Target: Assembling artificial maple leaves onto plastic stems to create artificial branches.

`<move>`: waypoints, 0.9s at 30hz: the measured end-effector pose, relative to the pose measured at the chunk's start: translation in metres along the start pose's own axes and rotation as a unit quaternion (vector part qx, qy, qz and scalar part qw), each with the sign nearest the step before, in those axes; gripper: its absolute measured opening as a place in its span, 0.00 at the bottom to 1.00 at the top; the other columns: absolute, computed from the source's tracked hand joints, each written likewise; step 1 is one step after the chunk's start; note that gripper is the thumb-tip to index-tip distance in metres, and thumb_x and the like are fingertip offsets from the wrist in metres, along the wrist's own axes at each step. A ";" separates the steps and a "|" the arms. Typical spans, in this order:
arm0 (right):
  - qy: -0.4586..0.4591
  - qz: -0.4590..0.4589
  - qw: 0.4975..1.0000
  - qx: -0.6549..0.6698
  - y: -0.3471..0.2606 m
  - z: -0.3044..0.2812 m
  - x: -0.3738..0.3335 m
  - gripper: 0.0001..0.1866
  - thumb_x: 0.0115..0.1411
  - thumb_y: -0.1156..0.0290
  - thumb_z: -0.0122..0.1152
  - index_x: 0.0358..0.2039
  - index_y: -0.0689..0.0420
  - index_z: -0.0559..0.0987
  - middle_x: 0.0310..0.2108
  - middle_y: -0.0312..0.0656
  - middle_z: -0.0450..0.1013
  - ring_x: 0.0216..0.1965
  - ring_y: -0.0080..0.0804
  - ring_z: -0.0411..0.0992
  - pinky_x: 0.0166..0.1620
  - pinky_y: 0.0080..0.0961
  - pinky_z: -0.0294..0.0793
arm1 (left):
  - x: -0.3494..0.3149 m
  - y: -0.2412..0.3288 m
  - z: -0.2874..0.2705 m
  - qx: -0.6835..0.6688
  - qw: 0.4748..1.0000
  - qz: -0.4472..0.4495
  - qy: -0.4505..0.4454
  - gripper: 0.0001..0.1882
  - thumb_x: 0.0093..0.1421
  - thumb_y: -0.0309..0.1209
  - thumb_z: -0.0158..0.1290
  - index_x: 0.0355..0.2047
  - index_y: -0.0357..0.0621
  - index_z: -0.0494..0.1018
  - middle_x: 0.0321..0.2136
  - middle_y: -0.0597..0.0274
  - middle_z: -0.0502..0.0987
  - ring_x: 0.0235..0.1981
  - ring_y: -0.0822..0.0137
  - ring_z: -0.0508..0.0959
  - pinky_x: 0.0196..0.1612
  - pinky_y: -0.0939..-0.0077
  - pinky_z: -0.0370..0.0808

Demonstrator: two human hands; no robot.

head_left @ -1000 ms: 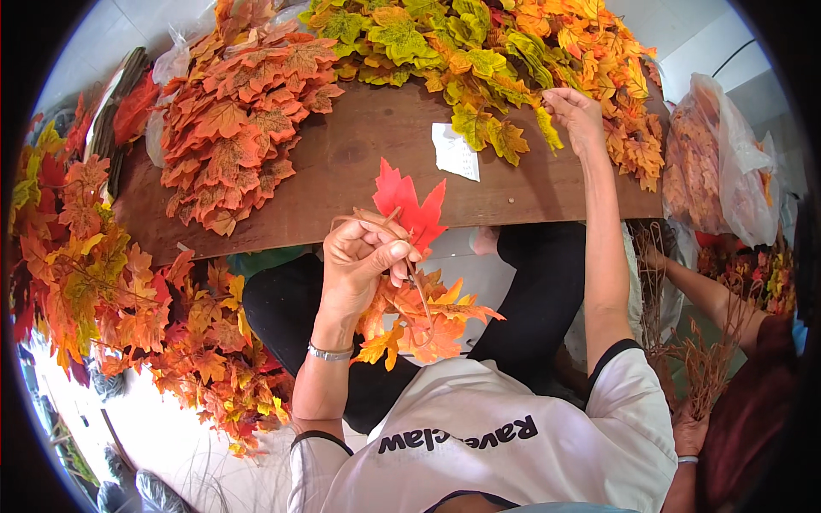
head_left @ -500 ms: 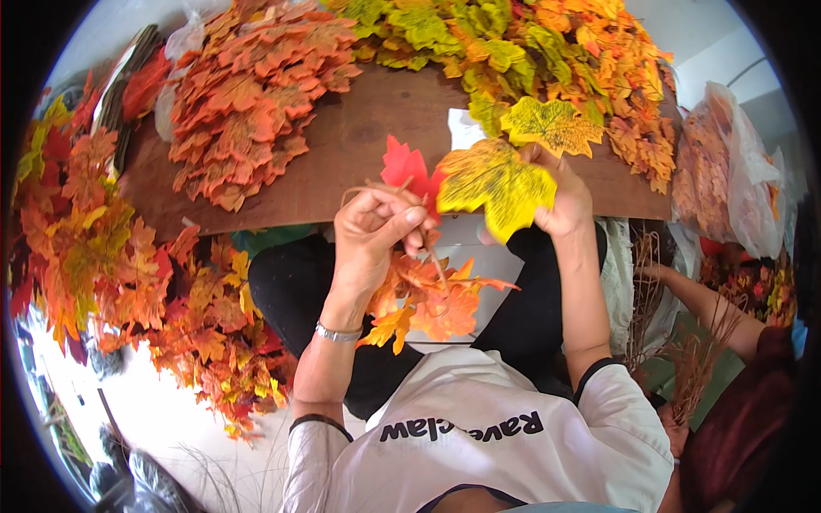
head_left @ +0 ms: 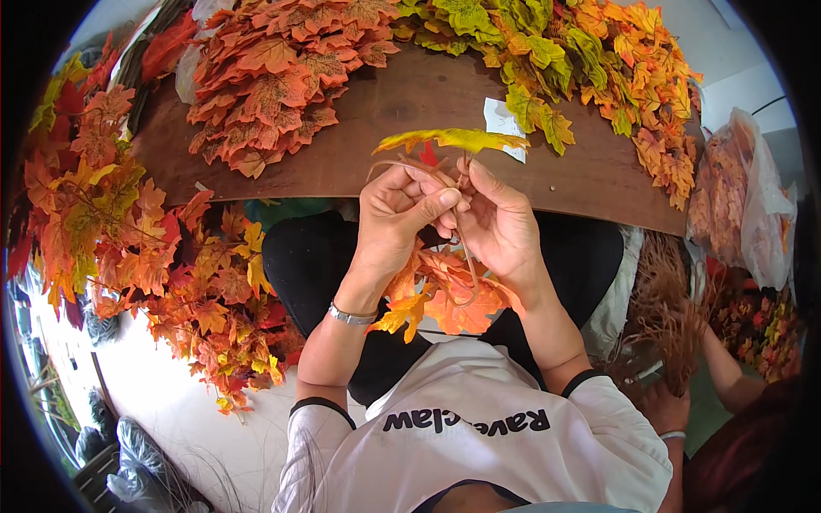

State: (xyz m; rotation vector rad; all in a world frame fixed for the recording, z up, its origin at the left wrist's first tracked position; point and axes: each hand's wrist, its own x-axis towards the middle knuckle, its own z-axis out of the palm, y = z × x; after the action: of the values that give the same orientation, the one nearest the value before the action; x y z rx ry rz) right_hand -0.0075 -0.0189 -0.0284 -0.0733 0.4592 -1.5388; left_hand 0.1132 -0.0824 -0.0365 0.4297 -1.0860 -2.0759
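My left hand (head_left: 395, 212) pinches a brown artificial vine stem (head_left: 419, 169) between thumb and fingers, above my lap. Orange maple-like leaves (head_left: 457, 306) hang below it on the same stem, and part of a red leaf (head_left: 428, 155) shows behind the fingers. Close beside it, my right hand (head_left: 500, 218) has thumb and fingers closed on the short stalk of a yellow-green artificial leaf (head_left: 453, 139), seen nearly edge-on over the fingertips. The two hands' fingertips meet at the vine. Whether the stalk is joined to the vine is hidden by the fingers.
Ahead stands a brown table (head_left: 402, 107) with piles of orange-red leaves (head_left: 286, 68), green leaves (head_left: 539, 51) and orange leaves (head_left: 663, 128), plus a paper slip (head_left: 503, 120). Leaf garlands (head_left: 137, 231) hang at left. At right, another person's hand (head_left: 665, 406) holds brown stems (head_left: 667, 299).
My right hand has brought the yellow-green leaf left to my left hand, turning it from face-on to edge-on. A second yellow leaf no longer shows by the hand. The other person's stems have risen.
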 end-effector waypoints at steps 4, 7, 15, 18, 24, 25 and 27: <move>0.002 -0.001 1.000 -0.018 0.003 -0.001 0.001 0.10 0.55 0.67 0.53 0.31 0.61 0.72 0.20 0.36 0.63 0.23 0.27 0.63 0.29 0.26 0.65 | 0.001 0.000 0.000 0.001 1.000 0.005 0.001 0.04 0.53 0.22 0.52 0.29 0.35 0.68 0.23 0.59 0.75 0.19 0.77 0.72 0.23 0.86 0.71; -0.025 -0.005 0.999 -0.025 0.004 -0.002 0.000 0.10 0.55 0.66 0.54 0.30 0.61 0.72 0.20 0.36 0.62 0.23 0.27 0.62 0.29 0.25 0.65 | 0.000 0.000 0.001 0.003 1.000 -0.002 0.003 0.04 0.53 0.22 0.52 0.29 0.35 0.68 0.23 0.59 0.75 0.19 0.76 0.72 0.23 0.86 0.71; 0.014 0.000 0.999 -0.032 -0.005 0.001 -0.003 0.09 0.55 0.67 0.55 0.28 0.60 0.72 0.21 0.37 0.64 0.24 0.29 0.64 0.28 0.25 0.65 | 0.001 -0.003 0.002 -0.001 1.000 -0.018 -0.004 0.04 0.53 0.22 0.52 0.29 0.35 0.68 0.23 0.59 0.75 0.19 0.76 0.71 0.23 0.86 0.71; -0.004 -0.010 0.999 -0.041 -0.003 0.001 -0.004 0.09 0.55 0.67 0.54 0.28 0.60 0.72 0.20 0.37 0.64 0.24 0.30 0.63 0.29 0.25 0.65 | 0.000 -0.004 0.003 -0.010 1.000 -0.003 0.000 0.04 0.53 0.22 0.52 0.29 0.35 0.69 0.23 0.59 0.75 0.19 0.77 0.72 0.23 0.86 0.71; -0.007 -0.005 1.000 -0.020 0.000 0.001 -0.005 0.09 0.55 0.67 0.54 0.28 0.61 0.72 0.20 0.37 0.64 0.24 0.28 0.63 0.30 0.23 0.65 | 0.001 -0.004 0.001 -0.004 1.000 -0.011 0.000 0.04 0.53 0.20 0.52 0.30 0.35 0.69 0.24 0.59 0.75 0.20 0.76 0.72 0.23 0.86 0.71; -0.006 -0.008 1.000 -0.018 0.000 0.001 -0.004 0.09 0.55 0.67 0.54 0.28 0.61 0.72 0.20 0.37 0.64 0.24 0.28 0.63 0.30 0.23 0.65 | 0.000 -0.005 0.000 0.004 1.000 -0.009 -0.001 0.04 0.53 0.20 0.52 0.30 0.35 0.69 0.24 0.59 0.75 0.20 0.76 0.72 0.23 0.86 0.71; -0.007 -0.015 1.000 -0.019 0.000 0.000 -0.004 0.09 0.54 0.67 0.55 0.27 0.61 0.72 0.20 0.36 0.64 0.24 0.28 0.63 0.30 0.23 0.65 | 0.000 -0.005 0.002 0.010 1.000 -0.009 -0.009 0.04 0.53 0.20 0.52 0.30 0.35 0.70 0.24 0.59 0.75 0.20 0.76 0.73 0.23 0.87 0.71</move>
State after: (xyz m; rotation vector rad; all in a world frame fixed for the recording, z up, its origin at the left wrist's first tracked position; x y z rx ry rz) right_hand -0.0074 -0.0145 -0.0276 -0.1221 0.4783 -1.5586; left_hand 0.1095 -0.0799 -0.0398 0.4337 -1.1185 -2.0903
